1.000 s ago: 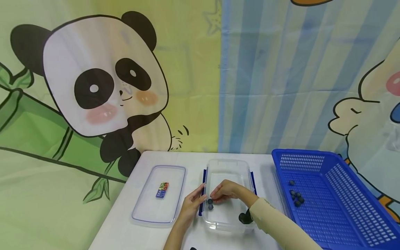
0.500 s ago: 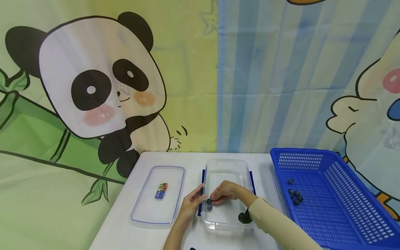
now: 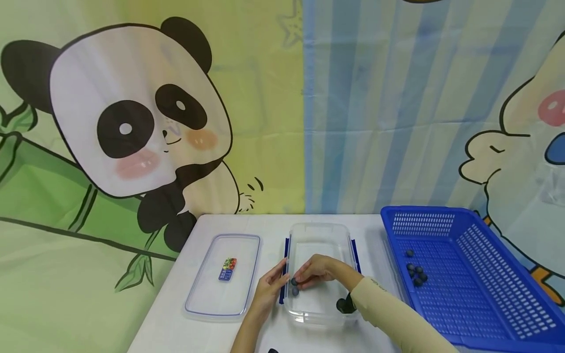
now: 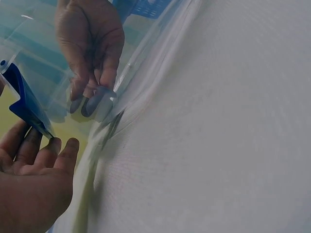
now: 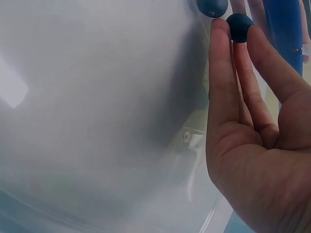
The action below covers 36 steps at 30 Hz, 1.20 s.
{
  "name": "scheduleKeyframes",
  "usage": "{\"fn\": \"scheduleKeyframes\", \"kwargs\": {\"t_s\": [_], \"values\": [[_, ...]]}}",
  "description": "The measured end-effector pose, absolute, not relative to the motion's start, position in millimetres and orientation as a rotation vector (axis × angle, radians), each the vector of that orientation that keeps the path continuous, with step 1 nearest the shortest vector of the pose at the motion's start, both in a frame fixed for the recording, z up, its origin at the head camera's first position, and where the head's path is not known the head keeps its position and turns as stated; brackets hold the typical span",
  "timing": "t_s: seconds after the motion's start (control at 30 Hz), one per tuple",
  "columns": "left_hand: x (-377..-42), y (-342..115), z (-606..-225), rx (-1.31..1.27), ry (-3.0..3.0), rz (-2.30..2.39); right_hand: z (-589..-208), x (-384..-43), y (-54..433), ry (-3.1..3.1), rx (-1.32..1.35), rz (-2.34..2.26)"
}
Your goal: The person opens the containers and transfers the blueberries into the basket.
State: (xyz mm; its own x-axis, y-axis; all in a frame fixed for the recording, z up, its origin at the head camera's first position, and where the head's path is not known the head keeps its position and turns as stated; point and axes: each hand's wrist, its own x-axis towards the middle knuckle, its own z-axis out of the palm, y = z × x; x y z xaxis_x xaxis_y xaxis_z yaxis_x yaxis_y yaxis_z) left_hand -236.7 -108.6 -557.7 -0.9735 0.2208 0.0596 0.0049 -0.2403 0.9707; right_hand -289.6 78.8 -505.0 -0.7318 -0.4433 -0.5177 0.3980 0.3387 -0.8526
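My right hand [image 3: 317, 270] reaches down inside a clear plastic box [image 3: 320, 314] and pinches a dark blueberry [image 5: 239, 27] between thumb and fingertips, at the box's left wall. Right beside it lies a second blueberry [image 5: 212, 7], also seen in the head view just below the fingertips. My left hand [image 3: 268, 288] holds the box's left side, its thumb at the wall. In the left wrist view its fingertips meet the edge of a blue side latch [image 4: 26, 99], which hangs folded out. Through the wall in that view, the right fingers look blurred.
Left of the box lies a clear lid [image 3: 207, 294] with a fruit-picture label [image 3: 227, 269]. At the right stands a blue plastic basket [image 3: 468, 294] with several blueberries [image 3: 417, 274] near its left wall. A white-covered table [image 3: 167, 304] carries everything; a printed curtain [image 3: 265, 98] hangs behind.
My right fingertips have moved slightly left and now overlap the blueberry more in the head view. My left hand stays at the box's side. The head view has shifted slightly.
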Motion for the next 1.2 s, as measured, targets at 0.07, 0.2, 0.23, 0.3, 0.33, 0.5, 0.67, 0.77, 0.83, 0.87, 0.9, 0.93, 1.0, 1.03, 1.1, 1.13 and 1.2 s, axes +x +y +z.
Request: {"fn": "scheduleKeyframes", "kwargs": {"t_s": [0.07, 0.2, 0.23, 0.3, 0.33, 0.5, 0.67, 0.77, 0.83, 0.87, 0.9, 0.93, 1.0, 1.03, 1.1, 1.13, 1.2], "values": [[-237.2, -108.0, -557.9, 0.283, 1.832, 2.362, -504.3, -290.2, 79.8, 1.884, -0.041, -1.479], [-237.8, -106.6, -558.2, 0.274, 1.835, 2.359, -503.5, -290.7, 81.9, 1.886, -0.036, -1.490], [-237.8, -106.2, -558.3, 0.268, 1.836, 2.357, -503.2, -290.6, 82.5, 1.884, -0.033, -1.494], [-237.5, -105.6, -558.7, 0.269, 1.837, 2.353, -502.0, -290.0, 83.5, 1.883, -0.035, -1.493], [-237.3, -105.4, -559.0, 0.267, 1.828, 2.355, -501.2, -289.6, 84.1, 1.880, -0.038, -1.492], [-236.5, -105.3, -560.5, 0.270, 1.816, 2.348, -494.3, -288.3, 89.3, 1.857, -0.099, -1.501], [-236.7, -106.4, -561.5, 0.281, 1.822, 2.345, -481.5, -290.8, 101.5, 1.799, -0.177, -1.561], [-236.5, -106.9, -561.9, 0.275, 1.817, 2.359, -468.6, -291.6, 112.1, 1.762, -0.210, -1.605], [-236.4, -107.4, -562.1, 0.261, 1.811, 2.368, -458.7, -291.5, 121.2, 1.746, -0.222, -1.638], [-236.3, -107.7, -562.0, 0.257, 1.804, 2.374, -453.9, -291.5, 126.6, 1.738, -0.229, -1.659], [-236.1, -107.9, -561.5, 0.253, 1.801, 2.377, -450.0, -292.1, 133.3, 1.727, -0.242, -1.680], [-236.1, -108.2, -561.2, 0.248, 1.797, 2.378, -446.0, -292.5, 140.9, 1.725, -0.251, -1.698], [-236.1, -108.4, -560.8, 0.247, 1.783, 2.385, -438.2, -293.5, 159.2, 1.717, -0.275, -1.729], [-236.1, -108.5, -560.8, 0.250, 1.778, 2.389, -434.6, -293.9, 170.1, 1.711, -0.294, -1.743], [-236.0, -108.7, -560.5, 0.263, 1.783, 2.392, -428.0, -294.0, 194.2, 1.717, -0.338, -1.753], [-236.1, -108.8, -560.3, 0.262, 1.778, 2.396, -424.7, -293.6, 207.1, 1.719, -0.350, -1.758], [-236.0, -109.0, -560.0, 0.268, 1.781, 2.401, -419.4, -292.4, 234.1, 1.732, -0.367, -1.763]]}}
